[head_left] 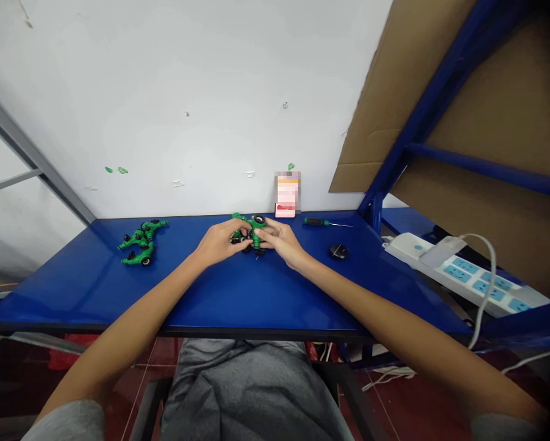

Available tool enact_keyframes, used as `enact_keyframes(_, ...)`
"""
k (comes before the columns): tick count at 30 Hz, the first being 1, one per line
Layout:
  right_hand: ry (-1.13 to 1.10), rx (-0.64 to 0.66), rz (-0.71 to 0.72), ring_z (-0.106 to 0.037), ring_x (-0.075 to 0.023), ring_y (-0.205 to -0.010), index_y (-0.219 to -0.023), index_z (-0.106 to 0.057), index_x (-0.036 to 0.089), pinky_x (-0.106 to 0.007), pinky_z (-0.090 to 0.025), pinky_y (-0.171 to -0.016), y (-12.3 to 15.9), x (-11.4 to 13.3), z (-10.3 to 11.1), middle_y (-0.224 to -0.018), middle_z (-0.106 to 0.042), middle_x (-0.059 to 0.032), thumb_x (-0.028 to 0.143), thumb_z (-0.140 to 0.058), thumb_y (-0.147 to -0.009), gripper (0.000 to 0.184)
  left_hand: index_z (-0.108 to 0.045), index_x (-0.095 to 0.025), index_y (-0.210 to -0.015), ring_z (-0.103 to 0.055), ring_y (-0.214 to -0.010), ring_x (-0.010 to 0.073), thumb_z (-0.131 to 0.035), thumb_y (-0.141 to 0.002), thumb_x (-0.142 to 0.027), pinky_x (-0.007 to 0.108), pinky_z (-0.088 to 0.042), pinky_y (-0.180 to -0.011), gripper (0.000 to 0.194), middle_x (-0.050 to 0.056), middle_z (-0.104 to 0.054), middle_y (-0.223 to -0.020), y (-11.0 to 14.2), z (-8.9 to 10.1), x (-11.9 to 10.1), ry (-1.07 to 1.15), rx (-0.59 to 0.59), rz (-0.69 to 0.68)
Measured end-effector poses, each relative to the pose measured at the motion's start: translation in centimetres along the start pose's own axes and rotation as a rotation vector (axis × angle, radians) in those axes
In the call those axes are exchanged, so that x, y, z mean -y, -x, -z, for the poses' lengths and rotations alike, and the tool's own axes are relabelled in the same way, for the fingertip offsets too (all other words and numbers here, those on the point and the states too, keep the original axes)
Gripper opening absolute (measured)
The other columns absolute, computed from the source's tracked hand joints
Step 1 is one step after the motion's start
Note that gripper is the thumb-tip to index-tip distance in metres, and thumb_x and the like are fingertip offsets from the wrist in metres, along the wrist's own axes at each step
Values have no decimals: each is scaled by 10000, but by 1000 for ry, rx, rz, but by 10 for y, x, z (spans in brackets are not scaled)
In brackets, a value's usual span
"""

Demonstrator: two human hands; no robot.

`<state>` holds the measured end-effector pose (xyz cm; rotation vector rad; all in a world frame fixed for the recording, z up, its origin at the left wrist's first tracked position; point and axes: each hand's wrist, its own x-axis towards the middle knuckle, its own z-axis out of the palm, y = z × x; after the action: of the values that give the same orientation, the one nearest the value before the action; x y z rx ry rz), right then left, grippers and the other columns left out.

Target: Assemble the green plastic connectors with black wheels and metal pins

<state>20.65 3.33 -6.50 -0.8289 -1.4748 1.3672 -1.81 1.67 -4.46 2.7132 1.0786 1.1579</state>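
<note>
Both my hands meet at the far middle of the blue table (238,294). My left hand (220,240) and my right hand (282,242) are closed from either side on a green plastic part with black wheels (253,229). My fingers hide much of it. Just under the part a small thin pin-like piece shows on the table; I cannot tell what it is.
A pile of similar green parts with black wheels (141,242) lies at the left. A green-handled screwdriver (323,223) and a small black round piece (338,250) lie to the right. A white power strip (463,272) with a cable sits on the right shelf. A small card (287,195) leans on the wall.
</note>
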Motion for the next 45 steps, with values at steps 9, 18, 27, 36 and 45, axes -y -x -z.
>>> enact_keyframes(9, 61, -67, 78, -808, -244, -929, -1272, -735, 248, -376, -675, -824, 0, 2, -4, -1070, -827, -48, 508, -806, -855, 496, -653, -207, -1147, -693, -769, 121, -731, -927, -279, 221, -522, -727, 245, 10, -766, -982, 2, 3, -3, -103, -115, 82)
enact_keyframes(18, -116, -74, 24, -783, -220, -801, -1237, -712, 224, -378, -657, -762, 0, 16, 5, -1036, -819, -76, 371, -764, -830, 436, -707, -226, -1259, -713, -831, 180, -687, -929, -339, 288, -517, -769, 349, 16, -779, -999, -4, 13, 10, -79, 145, 214)
enact_keyframes(27, -213, -74, -29, -627, -154, -641, -1109, -658, 245, -331, -548, -648, 0, 16, 2, -902, -759, -15, 415, -796, -800, 378, -710, -184, -1072, -534, -627, 157, -535, -880, -215, 308, -451, -681, 261, 2, -654, -800, -10, 21, -3, 87, 77, 332)
enact_keyframes(36, -157, -32, 36, -606, -143, -583, -1037, -616, 235, -321, -535, -606, 1, 14, -2, -799, -703, 19, 354, -775, -776, 328, -644, -196, -1198, -627, -855, 183, -552, -1012, -271, 306, -505, -795, 221, 44, -656, -1003, -5, 8, -12, 57, 35, 150)
enact_keyframes(45, 44, 97, 49, -693, -177, -560, -1073, -648, 201, -341, -640, -583, 3, 5, -7, -636, -687, 26, 395, -828, -817, 367, -664, -229, -1202, -679, -843, 153, -621, -1041, -398, 259, -470, -690, 237, 28, -710, -1018, -1, 5, -16, -166, 50, 41)
